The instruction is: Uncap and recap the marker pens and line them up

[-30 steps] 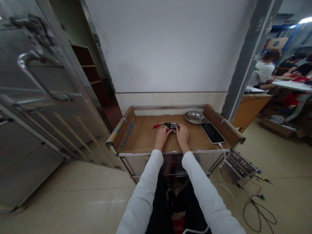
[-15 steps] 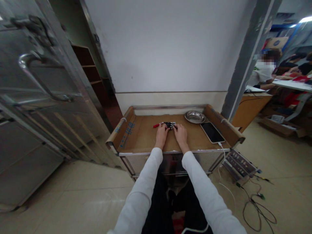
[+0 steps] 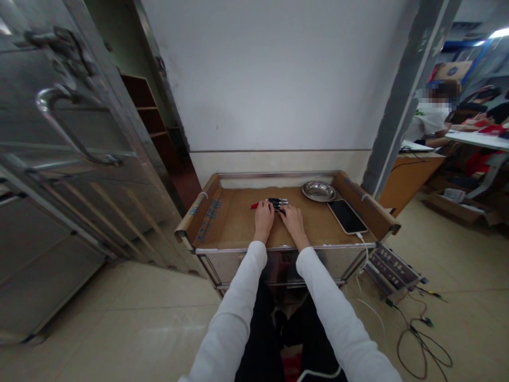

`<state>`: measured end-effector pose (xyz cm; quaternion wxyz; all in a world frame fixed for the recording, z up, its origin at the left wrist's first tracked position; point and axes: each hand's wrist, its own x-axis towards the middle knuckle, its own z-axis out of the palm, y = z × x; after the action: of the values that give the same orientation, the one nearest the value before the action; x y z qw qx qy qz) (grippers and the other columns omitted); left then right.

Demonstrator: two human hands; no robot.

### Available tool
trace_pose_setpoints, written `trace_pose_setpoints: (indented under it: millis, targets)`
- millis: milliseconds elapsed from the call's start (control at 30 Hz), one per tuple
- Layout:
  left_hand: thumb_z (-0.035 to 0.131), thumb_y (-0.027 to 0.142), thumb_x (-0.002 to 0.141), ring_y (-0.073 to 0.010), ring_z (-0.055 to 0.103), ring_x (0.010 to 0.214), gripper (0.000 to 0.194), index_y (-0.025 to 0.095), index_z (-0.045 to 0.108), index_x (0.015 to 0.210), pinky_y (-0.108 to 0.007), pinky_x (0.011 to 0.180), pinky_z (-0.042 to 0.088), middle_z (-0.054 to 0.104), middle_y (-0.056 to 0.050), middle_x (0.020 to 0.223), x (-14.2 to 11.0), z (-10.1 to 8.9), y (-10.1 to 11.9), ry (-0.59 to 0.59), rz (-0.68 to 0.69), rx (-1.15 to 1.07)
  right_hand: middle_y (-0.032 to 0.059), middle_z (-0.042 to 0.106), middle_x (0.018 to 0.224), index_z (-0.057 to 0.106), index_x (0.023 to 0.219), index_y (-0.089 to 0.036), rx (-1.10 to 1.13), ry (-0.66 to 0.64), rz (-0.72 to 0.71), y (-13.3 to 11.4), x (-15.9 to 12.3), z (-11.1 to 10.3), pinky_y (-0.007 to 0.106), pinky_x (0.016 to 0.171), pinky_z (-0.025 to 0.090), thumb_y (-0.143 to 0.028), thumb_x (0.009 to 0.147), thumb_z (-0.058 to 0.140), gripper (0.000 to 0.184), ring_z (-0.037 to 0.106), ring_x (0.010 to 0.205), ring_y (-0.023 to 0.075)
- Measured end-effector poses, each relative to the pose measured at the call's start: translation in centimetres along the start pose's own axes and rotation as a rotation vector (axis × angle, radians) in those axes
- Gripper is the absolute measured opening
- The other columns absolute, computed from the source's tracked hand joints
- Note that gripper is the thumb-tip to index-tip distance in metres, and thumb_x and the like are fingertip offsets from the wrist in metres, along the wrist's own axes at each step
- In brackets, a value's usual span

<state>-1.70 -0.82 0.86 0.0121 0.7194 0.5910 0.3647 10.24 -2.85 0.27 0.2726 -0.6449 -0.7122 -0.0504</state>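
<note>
Several black pens [image 3: 277, 201] lie side by side, roughly left to right, in the middle of the cardboard-lined cart top [image 3: 234, 225]. A red pen end [image 3: 254, 205] sticks out to the left of them. My left hand [image 3: 263, 216] is closed over the left ends of the pens, and its fingers partly hide them. My right hand [image 3: 292, 220] has its fingers closed at the near right side of the bundle, on the end of a black pen. The fingertips of both hands are partly hidden.
A round metal dish [image 3: 318, 191] and a phone [image 3: 347, 216] with a white cable lie on the cart's right side. Raised cardboard walls edge the cart. A metal door [image 3: 79, 132] stands left; a power strip box [image 3: 393, 270] and cables are on the floor right. People sit beyond.
My right hand has shifted slightly left and toward me, showing more of the pens' right ends. My left hand stays nearly in place at the pens.
</note>
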Motion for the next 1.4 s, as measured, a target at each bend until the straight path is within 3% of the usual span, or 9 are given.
trace_pose_setpoints:
  millis: [133,467,767,1067,1200,1400]
  targets:
    - [0.039,0.018,0.093,-0.0196,0.059,0.096,0.018,0.015,0.057,0.096,-0.030,0.087,0.045,0.059,-0.013,0.102,-0.2,0.0,0.2,-0.096,0.103,0.011,0.0102,0.067,0.107,0.063,0.104,-0.018,0.004,0.022,0.018,0.0,-0.1,-0.2,0.032,0.085,0.034,-0.021,0.091,0.048,0.020,0.057,0.101,0.0207]
    - [0.051,0.019,0.087,-0.0200,0.058,0.095,0.006,0.017,0.057,0.090,-0.032,0.086,0.045,0.059,-0.010,0.100,-0.4,-0.2,0.0,-0.190,0.150,-0.023,0.0112,0.067,0.107,0.055,0.109,-0.014,0.054,0.094,0.152,0.0,-0.1,0.0,0.032,0.084,0.033,-0.022,0.092,0.046,0.020,0.060,0.095,0.0207]
    - [0.051,0.015,0.088,-0.0186,0.058,0.096,0.007,0.017,0.057,0.090,-0.031,0.086,0.045,0.059,-0.009,0.102,-0.5,-0.1,-0.1,-0.169,0.100,-0.045,0.0111,0.063,0.105,0.063,0.099,-0.018,-0.023,0.081,0.112,-0.2,-0.3,-0.5,0.034,0.085,0.033,-0.019,0.089,0.048,0.018,0.053,0.101,0.0230]
    - [0.048,0.020,0.091,-0.0185,0.058,0.096,0.008,0.016,0.056,0.092,-0.031,0.087,0.045,0.059,-0.009,0.100,-0.3,0.2,-0.4,-0.158,0.099,-0.042,0.0118,0.059,0.104,0.062,0.103,-0.017,0.014,0.079,0.140,-0.2,-0.3,-0.1,0.034,0.086,0.035,-0.014,0.089,0.040,0.026,0.051,0.097,0.0223]
    - [0.042,0.028,0.095,-0.0182,0.059,0.097,0.020,0.016,0.057,0.093,-0.032,0.090,0.045,0.060,-0.011,0.101,-0.2,0.6,-0.5,-0.137,0.105,-0.074,0.0124,0.059,0.101,0.063,0.095,-0.015,0.049,0.107,0.188,-0.1,-0.2,-0.3,0.033,0.084,0.036,-0.011,0.087,0.037,0.028,0.052,0.093,0.0214]
    - [0.035,0.024,0.097,-0.0186,0.060,0.098,0.026,0.013,0.059,0.096,-0.030,0.089,0.045,0.063,-0.014,0.103,-0.2,0.8,-0.2,-0.115,0.109,-0.061,0.0146,0.060,0.099,0.066,0.089,-0.015,-0.004,0.085,0.215,-0.3,-0.4,-0.6,0.035,0.083,0.035,-0.012,0.087,0.038,0.028,0.053,0.092,0.0237]
